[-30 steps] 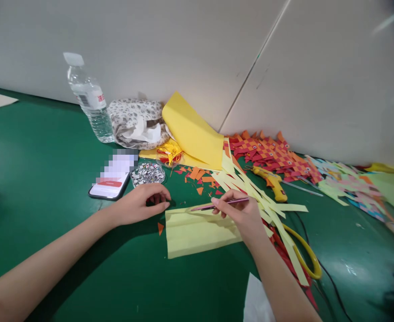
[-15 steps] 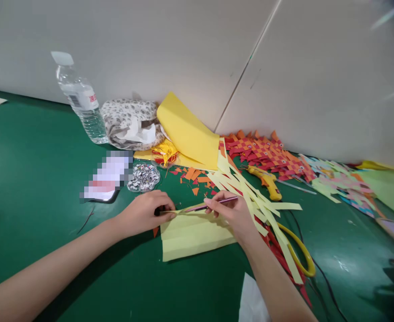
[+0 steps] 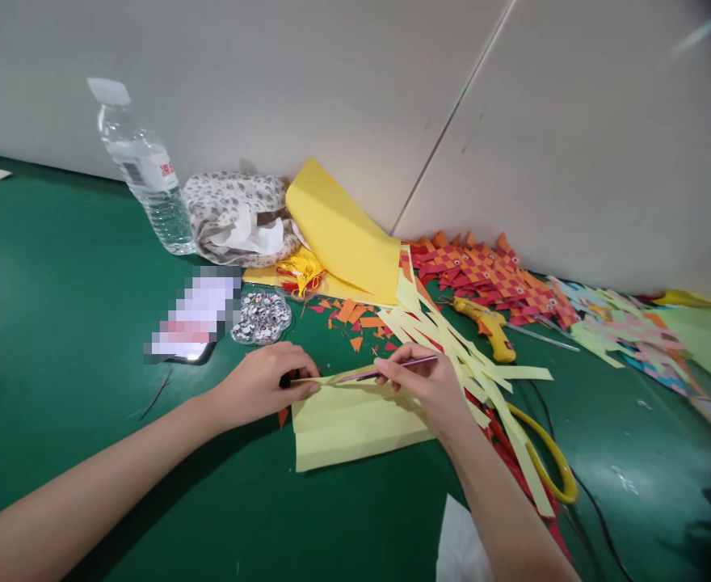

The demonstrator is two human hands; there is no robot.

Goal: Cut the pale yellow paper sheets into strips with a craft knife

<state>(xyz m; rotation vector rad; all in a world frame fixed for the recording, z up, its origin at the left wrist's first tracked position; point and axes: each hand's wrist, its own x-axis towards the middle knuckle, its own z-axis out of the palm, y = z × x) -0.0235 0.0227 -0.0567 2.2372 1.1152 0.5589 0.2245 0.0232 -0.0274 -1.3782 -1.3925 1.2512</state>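
My left hand pinches the left end of a raised, folded edge on a pale yellow sheet of paper. The sheet lies on the green table, with creases running across it. In the fingers of my right hand is a slim purple pen-shaped tool. It lies nearly level along the fold, its thin tip pointing left toward my left fingers. Whether that tip is a blade I cannot make out. Right of the sheet, loose pale yellow paper strips are heaped, partly behind my right hand.
A water bottle, a phone, a patterned cloth pouch and a dish of googly eyes stand left. Yellow paper, woven red-orange paper pieces, a yellow glue gun and yellow-handled scissors lie beyond and right.
The whole view has shifted slightly. My right hand, with the purple tool, is a little farther right along the fold; my left hand keeps its pinch on the paper.
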